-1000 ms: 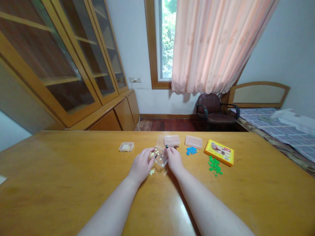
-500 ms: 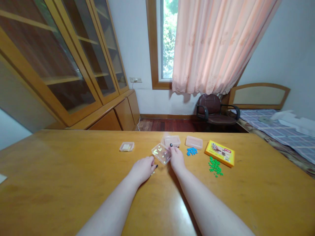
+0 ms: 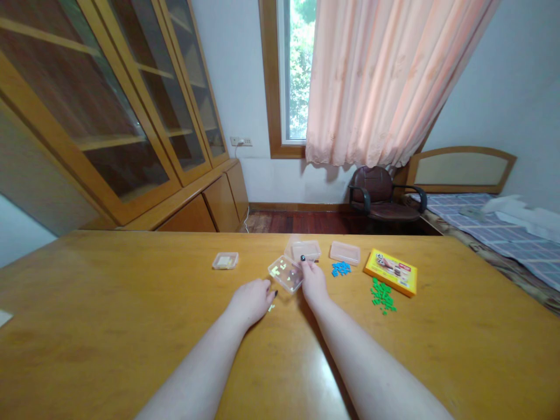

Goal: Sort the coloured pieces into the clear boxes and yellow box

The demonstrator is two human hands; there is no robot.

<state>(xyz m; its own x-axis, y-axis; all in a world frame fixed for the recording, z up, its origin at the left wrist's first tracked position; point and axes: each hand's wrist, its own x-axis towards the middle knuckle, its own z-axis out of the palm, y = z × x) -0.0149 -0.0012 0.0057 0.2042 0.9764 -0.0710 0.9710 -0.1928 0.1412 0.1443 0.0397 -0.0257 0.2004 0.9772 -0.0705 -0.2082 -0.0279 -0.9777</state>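
Note:
My right hand grips the right side of a clear plastic box, tilted a little, with its thumb on the rim. Pale yellow small pieces lie inside, mostly toward the box's left, with a few darker bits beside them. To the left of the box, my left hand rests low at the table with its fingers curled closed; whatever they hold, if anything, is hidden. A few loose pale yellow pieces lie on the table by its thumb.
Behind the held box is another clear box. A lidded-looking clear case sits left. To the right are an empty-looking clear tray, blue pieces, green pieces and a yellow carton on the wooden table.
My left hand has shifted slightly left, and the loose yellow pieces beside its thumb show more. The held box has moved slightly left in my right hand.

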